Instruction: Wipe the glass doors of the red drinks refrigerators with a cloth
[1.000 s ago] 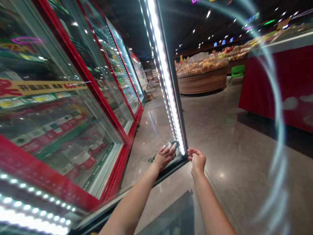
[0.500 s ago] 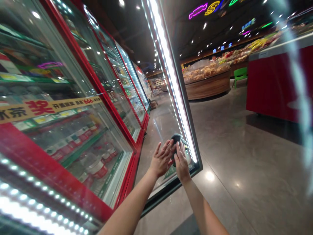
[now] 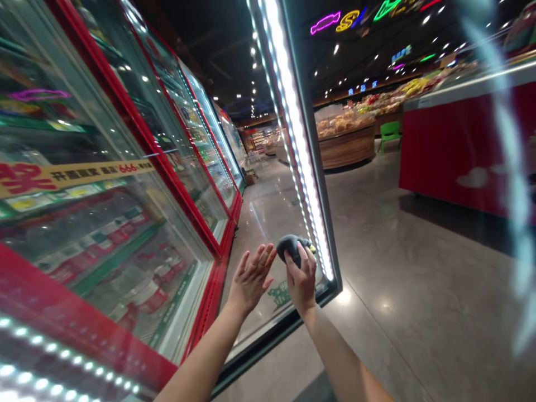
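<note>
My right hand (image 3: 302,274) grips a bunched dark grey cloth (image 3: 290,245) at the lower part of an open glass fridge door (image 3: 278,321). A small yellow-green bit shows at the cloth's right side. To its left, my left hand (image 3: 250,282) is spread with fingers stretched out, palm toward the glass; whether it touches the pane I cannot tell. A bright LED strip (image 3: 299,151) runs down the door's dark frame just right of the cloth. A green print (image 3: 280,295) shows on the glass below the hands.
Red-framed drink fridges (image 3: 184,212) line the left, with bottles (image 3: 144,293) behind glass. A red counter (image 3: 460,151) stands at right, a wooden display stand (image 3: 347,146) and green chair (image 3: 390,134) farther back. Shiny floor (image 3: 402,268) stretches right of the door.
My hands have moved apart: the left shifted left, off the cloth, while the right's fingers now curl round the cloth. The view has turned slightly right.
</note>
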`<state>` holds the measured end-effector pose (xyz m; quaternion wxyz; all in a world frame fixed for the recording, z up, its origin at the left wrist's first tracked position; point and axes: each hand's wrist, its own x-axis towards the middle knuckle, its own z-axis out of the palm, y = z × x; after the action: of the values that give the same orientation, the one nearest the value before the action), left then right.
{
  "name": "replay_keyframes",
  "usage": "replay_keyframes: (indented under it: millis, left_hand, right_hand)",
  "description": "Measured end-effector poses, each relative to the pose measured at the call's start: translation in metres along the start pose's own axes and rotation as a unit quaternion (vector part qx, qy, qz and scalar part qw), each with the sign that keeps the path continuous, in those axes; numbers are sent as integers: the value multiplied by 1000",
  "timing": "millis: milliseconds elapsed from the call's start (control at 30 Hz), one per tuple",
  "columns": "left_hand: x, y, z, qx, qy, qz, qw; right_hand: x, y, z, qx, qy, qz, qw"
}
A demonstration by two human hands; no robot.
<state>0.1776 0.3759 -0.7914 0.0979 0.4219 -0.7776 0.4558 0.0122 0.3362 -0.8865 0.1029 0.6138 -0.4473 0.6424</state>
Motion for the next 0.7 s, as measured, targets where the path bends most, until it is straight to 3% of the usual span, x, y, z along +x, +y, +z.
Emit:
replay_keyframes:
  millis: [100, 300, 433, 533, 700]
  left_hand:
    - [-1, -1, -1, -5, 5, 5, 1000]
    - [-2, -1, -3, -3, 19, 4, 1000]
    - [-1, 1, -7, -5, 21, 10, 1000]
    - [-1, 1, -11, -17, 17, 8, 1000]
    - [-1, 0, -14, -10, 11, 11, 1000]
  right_hand:
    - [10, 6, -15, 10, 6, -48, 999]
    - [55, 44, -42, -80, 56, -15, 995]
    - [30, 73, -39, -111, 32, 4, 993]
    - [3, 81, -33, -105, 61, 16, 992]
    - [34, 73, -34, -69, 45, 28, 996]
